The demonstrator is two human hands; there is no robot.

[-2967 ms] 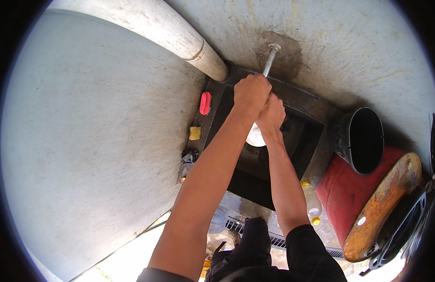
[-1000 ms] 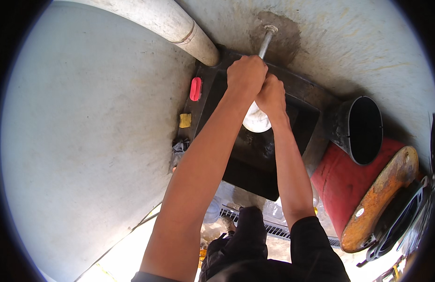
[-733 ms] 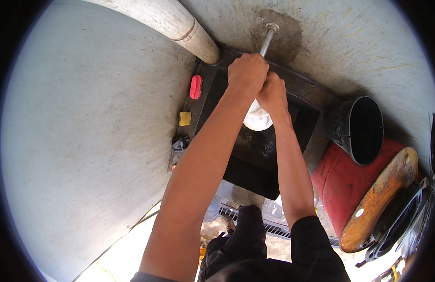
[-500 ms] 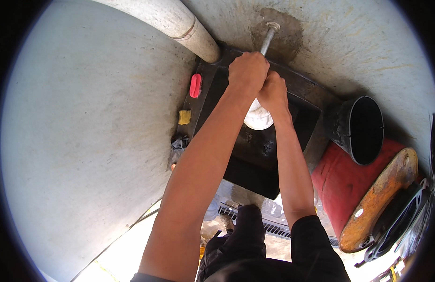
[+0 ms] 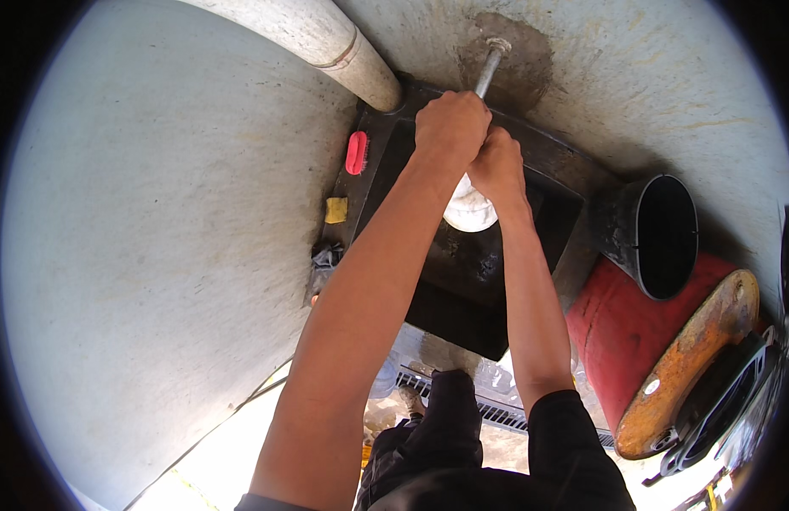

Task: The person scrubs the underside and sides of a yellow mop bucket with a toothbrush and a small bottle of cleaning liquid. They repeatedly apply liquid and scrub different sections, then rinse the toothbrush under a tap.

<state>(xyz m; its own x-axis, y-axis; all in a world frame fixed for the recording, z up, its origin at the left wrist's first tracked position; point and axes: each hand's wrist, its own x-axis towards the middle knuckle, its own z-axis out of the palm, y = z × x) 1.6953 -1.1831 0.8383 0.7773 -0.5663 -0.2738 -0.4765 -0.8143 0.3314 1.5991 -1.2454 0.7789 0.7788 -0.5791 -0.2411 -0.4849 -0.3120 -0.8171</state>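
Over the black sink (image 5: pixel 559 251), my left hand (image 5: pixel 452 123) is closed in a fist at the lower end of a metal pipe (image 5: pixel 492 66) that comes out of the wall. Pressed against it, slightly lower and to the right, my right hand (image 5: pixel 499 166) is closed too. A bunched white cloth (image 5: pixel 471 213) bulges out beneath both fists, between my wrists, and hangs above the basin. Both hands seem to grip this cloth, though their fingers and the pipe's end are mostly hidden.
On the sink's left ledge lie a pink brush (image 5: pixel 357 153), a yellow sponge (image 5: pixel 336 210) and a dark crumpled bag (image 5: pixel 328 255). A thick white pipe (image 5: pixel 352 60) rises at the corner. To the right, a black bucket (image 5: pixel 616 230) rests by a red drum (image 5: pixel 616 315). A floor grate (image 5: pixel 501 417) runs below.
Both fists stay together at the pipe's end with hardly any movement. The whole view has shifted by a few pixels.
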